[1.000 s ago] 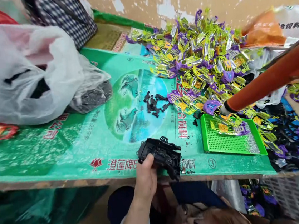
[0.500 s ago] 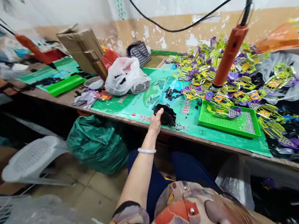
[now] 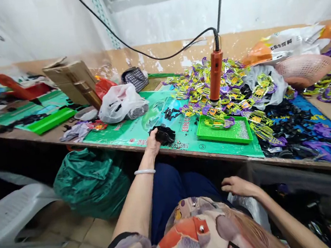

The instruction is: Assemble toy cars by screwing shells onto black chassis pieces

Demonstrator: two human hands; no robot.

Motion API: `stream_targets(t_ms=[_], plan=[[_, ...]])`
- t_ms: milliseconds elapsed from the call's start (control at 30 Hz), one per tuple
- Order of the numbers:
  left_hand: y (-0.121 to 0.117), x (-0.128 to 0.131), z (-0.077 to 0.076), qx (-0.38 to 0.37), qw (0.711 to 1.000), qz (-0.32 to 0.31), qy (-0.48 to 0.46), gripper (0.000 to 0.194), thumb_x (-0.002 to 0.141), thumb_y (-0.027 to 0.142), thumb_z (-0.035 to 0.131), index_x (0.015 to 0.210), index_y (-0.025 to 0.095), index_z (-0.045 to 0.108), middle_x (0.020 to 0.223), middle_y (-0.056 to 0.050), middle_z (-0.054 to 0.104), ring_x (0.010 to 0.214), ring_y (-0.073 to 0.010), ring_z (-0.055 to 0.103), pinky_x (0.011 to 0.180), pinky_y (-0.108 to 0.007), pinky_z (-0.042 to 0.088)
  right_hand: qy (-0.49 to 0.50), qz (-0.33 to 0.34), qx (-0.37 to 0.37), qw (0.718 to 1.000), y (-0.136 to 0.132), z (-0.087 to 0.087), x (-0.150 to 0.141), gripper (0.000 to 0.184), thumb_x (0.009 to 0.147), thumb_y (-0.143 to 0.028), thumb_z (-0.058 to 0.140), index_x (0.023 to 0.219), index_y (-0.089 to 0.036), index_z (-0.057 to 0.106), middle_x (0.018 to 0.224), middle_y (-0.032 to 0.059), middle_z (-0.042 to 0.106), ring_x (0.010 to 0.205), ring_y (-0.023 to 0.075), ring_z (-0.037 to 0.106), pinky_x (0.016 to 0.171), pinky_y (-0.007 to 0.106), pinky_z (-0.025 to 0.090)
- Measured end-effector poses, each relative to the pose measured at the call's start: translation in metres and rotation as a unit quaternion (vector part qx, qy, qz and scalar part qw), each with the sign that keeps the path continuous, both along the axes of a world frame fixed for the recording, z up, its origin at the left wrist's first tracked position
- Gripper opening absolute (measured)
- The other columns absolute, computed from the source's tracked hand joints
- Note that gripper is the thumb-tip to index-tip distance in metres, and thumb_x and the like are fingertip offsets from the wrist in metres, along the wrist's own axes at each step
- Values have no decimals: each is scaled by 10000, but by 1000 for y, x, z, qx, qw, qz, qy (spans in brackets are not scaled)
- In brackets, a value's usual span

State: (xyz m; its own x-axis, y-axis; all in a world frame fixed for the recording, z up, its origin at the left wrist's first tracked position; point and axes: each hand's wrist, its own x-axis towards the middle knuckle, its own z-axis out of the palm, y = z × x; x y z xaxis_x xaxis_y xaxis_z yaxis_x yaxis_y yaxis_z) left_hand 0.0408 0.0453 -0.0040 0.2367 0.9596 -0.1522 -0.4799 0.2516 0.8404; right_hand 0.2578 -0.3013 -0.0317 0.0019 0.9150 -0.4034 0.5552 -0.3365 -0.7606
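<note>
1. White-and-tan wall [image 3: 156, 17] stands behind a long surface [image 3: 44, 141], part of which wears a printed green sheet [image 3: 234, 151].
2. Black part [image 3: 166, 135] is in the left hand [image 3: 152, 143], over the front of the sheet; whether it also rests there, I cannot tell.
3. Left fingers pinch it at its left end, thumb uppermost, a grip that probably steadies it while leaving most of it uncovered.
4. Right hand [image 3: 238, 186] is below the edge, near the trousers [image 3: 165, 175], its fingers loosely bent and apart from the part; nothing shows in them.
5. Small pieces [image 3: 172, 113], also black, lie just beyond the part, presumably for easy reach.
6. Green tray [image 3: 210, 133], to the right, holds silvery bits [image 3: 242, 131] at its right end; its walls likely stop them scattering.
7. Driver [image 3: 216, 76] hangs tip-down by the tray's far side from a cable [image 3: 158, 58], probably to keep it handy and off the sheet.
8. Yellow-purple pile [image 3: 191, 85] fills the back, perhaps to free the front.
9. White bag [image 3: 119, 101] and box [image 3: 68, 81] stand leftward.
10. Green sack [image 3: 90, 184] sits beneath, near a chair [image 3: 22, 208].
</note>
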Motion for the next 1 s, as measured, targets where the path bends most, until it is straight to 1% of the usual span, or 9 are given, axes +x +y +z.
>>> stream_targets(t_ms=[100, 200, 300, 400, 467, 633, 733, 833, 1000], plan=[[0, 0, 0, -2, 1000, 10, 1, 349, 637, 385, 749, 848, 129, 638, 775, -30, 699, 715, -146, 632, 702, -265, 513, 18, -40, 75, 996, 11, 44, 41, 406, 853, -479, 561, 1108, -198, 707, 914, 41, 727, 784, 205, 660, 725, 317, 529], [-4, -1, 1, 1, 1000, 23, 4, 351, 613, 377, 768, 835, 136, 642, 772, -29, 696, 723, -155, 637, 705, -271, 511, -144, -136, 260, 945, 44, 80, 88, 485, 833, -542, 560, 1138, -183, 676, 1031, 105, 693, 929, 267, 645, 850, 401, 521], [-5, -1, 1, 6, 1000, 30, 2, 357, 592, 373, 789, 819, 134, 651, 778, -40, 694, 747, -169, 643, 728, -284, 514, -382, -106, 369, 841, 100, 88, 119, 637, 799, -563, 599, 1301, -172, 577, 1305, 185, 557, 1199, 380, 502, 978, 537, 435], [-4, -2, -1, 8, 999, 34, -7, 378, 590, 374, 806, 839, 129, 663, 803, -45, 697, 779, -174, 645, 749, -286, 512, -514, -33, 344, 785, 150, 78, 125, 825, 738, -576, 674, 1433, -201, 436, 1440, 203, 427, 1281, 445, 378, 917, 597, 426], [-5, -2, -3, 11, 999, 38, -15, 391, 595, 368, 814, 876, 141, 665, 824, -29, 698, 801, -169, 647, 767, -280, 508, -548, 4, 317, 774, 168, 70, 123, 822, 735, -542, 688, 1440, -219, 418, 1433, 199, 428, 1255, 443, 382, 865, 569, 441], [-5, -2, -3, 23, 999, 45, 1, 442, 581, 401, 833, 913, 165, 661, 851, -13, 696, 854, -199, 658, 812, -314, 509, -546, 32, 290, 785, 181, 68, 133, 484, 876, -413, 527, 1328, -240, 534, 1338, 144, 515, 1048, 295, 551, 749, 378, 456], [-6, 0, -1, 28, 998, 52, 13, 468, 571, 403, 836, 944, 175, 669, 889, -14, 704, 917, -217, 660, 854, -326, 510, -513, 45, 331, 791, 184, 82, 149, 369, 889, -357, 513, 1208, -202, 614, 1278, 122, 565, 1033, 241, 586, 734, 319, 474], [-5, 0, -1, 34, 998, 50, 16, 453, 580, 384, 832, 958, 186, 680, 938, -16, 711, 953, -220, 661, 898, -337, 515, -507, 32, 376, 775, 196, 103, 171, 321, 882, -301, 528, 1158, -176, 634, 1263, 117, 577, 1052, 226, 586, 780, 311, 490], [-4, -2, -3, 46, 998, 37, 25, 441, 618, 377, 816, 1009, 213, 694, 1014, -17, 710, 1015, -216, 647, 946, -347, 510, -533, 9, 393, 749, 244, 126, 214, 319, 927, -343, 515, 1157, -164, 646, 1319, 115, 544, 1119, 259, 530, 865, 363, 468]])
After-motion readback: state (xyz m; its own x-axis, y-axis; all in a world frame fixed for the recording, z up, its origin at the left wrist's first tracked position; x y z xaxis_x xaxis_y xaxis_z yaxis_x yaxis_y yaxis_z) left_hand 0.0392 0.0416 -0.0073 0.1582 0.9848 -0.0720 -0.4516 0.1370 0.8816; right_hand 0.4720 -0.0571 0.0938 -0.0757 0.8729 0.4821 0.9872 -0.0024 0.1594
